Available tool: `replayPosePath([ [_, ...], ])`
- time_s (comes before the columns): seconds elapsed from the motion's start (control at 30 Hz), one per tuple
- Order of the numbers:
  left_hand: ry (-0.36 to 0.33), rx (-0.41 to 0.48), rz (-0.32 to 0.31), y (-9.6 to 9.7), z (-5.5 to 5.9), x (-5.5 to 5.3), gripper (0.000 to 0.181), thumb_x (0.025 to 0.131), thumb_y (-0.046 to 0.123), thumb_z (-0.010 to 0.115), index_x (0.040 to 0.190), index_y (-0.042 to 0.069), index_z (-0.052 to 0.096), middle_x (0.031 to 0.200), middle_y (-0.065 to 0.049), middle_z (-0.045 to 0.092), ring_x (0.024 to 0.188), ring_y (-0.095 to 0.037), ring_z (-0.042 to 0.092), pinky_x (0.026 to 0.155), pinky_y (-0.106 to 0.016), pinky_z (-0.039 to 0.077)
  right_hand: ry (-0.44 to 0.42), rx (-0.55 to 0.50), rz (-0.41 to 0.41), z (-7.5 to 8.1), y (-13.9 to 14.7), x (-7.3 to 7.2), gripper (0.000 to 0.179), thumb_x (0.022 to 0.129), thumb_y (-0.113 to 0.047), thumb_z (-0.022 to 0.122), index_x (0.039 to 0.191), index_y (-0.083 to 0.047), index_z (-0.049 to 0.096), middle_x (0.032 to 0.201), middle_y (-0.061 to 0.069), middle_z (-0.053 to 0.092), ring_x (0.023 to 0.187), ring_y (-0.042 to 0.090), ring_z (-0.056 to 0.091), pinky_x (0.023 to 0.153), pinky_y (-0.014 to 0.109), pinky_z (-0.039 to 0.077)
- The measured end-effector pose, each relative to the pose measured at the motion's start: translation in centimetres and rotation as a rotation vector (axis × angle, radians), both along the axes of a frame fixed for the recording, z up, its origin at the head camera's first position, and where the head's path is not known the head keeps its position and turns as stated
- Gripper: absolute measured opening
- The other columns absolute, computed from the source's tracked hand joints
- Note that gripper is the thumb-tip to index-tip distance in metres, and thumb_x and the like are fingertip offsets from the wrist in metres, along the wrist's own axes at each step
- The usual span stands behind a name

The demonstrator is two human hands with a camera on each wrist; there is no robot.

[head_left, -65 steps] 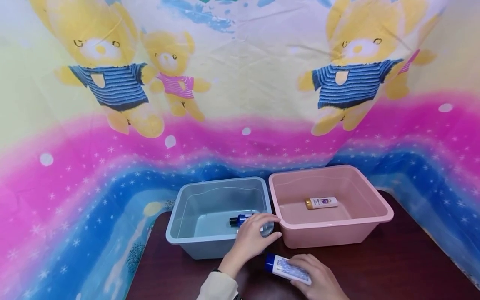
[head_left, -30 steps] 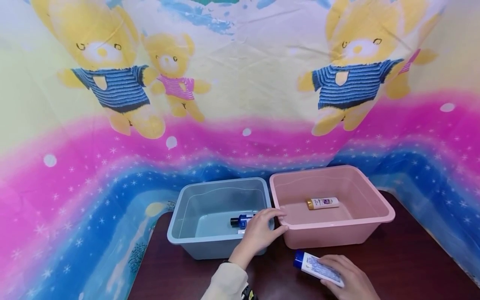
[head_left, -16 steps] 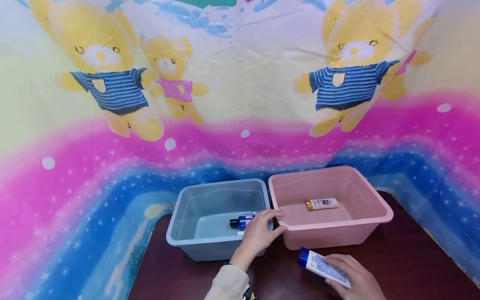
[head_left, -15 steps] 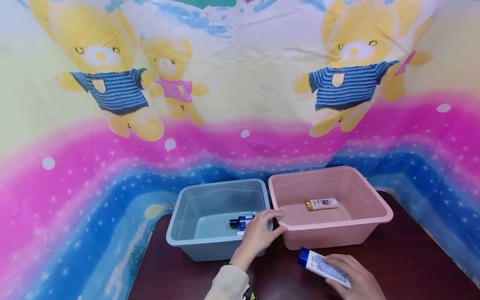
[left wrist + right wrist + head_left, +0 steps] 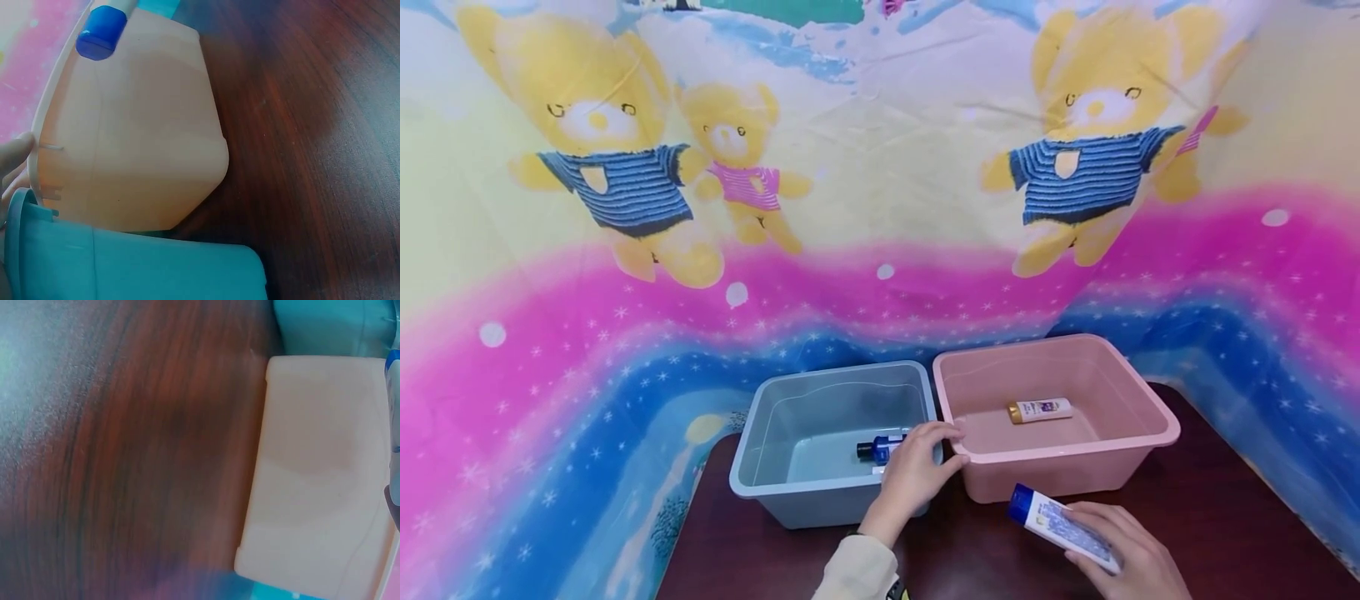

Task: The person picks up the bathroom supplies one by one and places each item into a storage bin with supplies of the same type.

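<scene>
My right hand [image 5: 1131, 546] grips a white bottle [image 5: 1071, 532] with a blue cap and a purple-blue patterned label. It is tilted, cap up and to the left, in front of the pink tub [image 5: 1052, 457]. In the left wrist view the bottle's cap [image 5: 100, 34] overlaps the tub's outer wall; the right wrist view catches only the bottle's edge [image 5: 395, 425]. With thumb and fingers my left hand [image 5: 917, 475] holds the pink tub's near left corner at the rim. A small white bottle [image 5: 1048, 410] with a gold cap lies inside that tub.
Left of the pink tub stands a grey-blue tub [image 5: 827, 504], its rim close by. Inside lies a blue bottle [image 5: 886, 448] with a black cap, partly hidden behind my left hand. Both tubs stand on a dark wooden table [image 5: 722, 542], before a teddy-bear cloth [image 5: 880, 217].
My right hand has carried the blue-capped bottle rightward and tilted its cap further up. My left hand has shifted right onto the pink tub's corner and stayed there.
</scene>
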State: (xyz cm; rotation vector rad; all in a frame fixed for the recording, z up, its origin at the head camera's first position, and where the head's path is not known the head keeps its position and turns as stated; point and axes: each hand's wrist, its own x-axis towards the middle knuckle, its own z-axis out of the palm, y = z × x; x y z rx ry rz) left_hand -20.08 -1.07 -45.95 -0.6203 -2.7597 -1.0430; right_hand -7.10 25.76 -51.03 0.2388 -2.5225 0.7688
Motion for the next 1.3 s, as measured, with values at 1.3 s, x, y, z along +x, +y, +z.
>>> replayPosePath([
  [1.3,0.003,-0.006,-0.001,0.0,-0.2,-0.3,0.033,0.089,0.041,0.073,0.12,0.03,0.072,0.13,0.014,0.06,0.124,-0.013,0.054,0.099,-0.045,0.047,0.248,-0.006,0.135,3.5,2.8,-2.5,0.073,0.057,0.006,0.087,0.126,-0.012,0.069,0.124,0.004,0.062,0.11,0.0,0.044,0.09,0.004,0.031],
])
